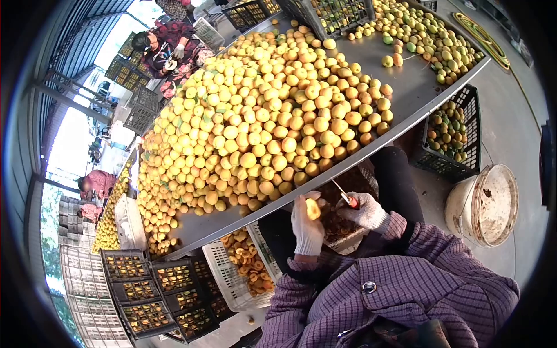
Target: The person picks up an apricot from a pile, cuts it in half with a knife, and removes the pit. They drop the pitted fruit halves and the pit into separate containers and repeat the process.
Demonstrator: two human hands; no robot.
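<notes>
My left hand (307, 227), in a white knitted glove, is closed around a yellow-orange apricot (313, 209) just below the table's edge. Close by on the right, my gloved right hand (368, 212) grips a red-handled tool (350, 201) whose thin metal shaft points up and left. The tool's tip is apart from the apricot. Under both hands, between my knees, sits a container with dark brown bits (339, 225). A big heap of whole apricots (261, 116) covers much of the metal table (214, 229) in front of me.
Left of my legs, a white basket (223, 278) holds cut apricots. Black crates (477, 124) and a dirty white bucket (496, 200) stand at right. Stacked fruit crates (139, 290) are at lower left. Co-workers (168, 46) sit across the table and farther left. A yellow hose (481, 37) lies coiled.
</notes>
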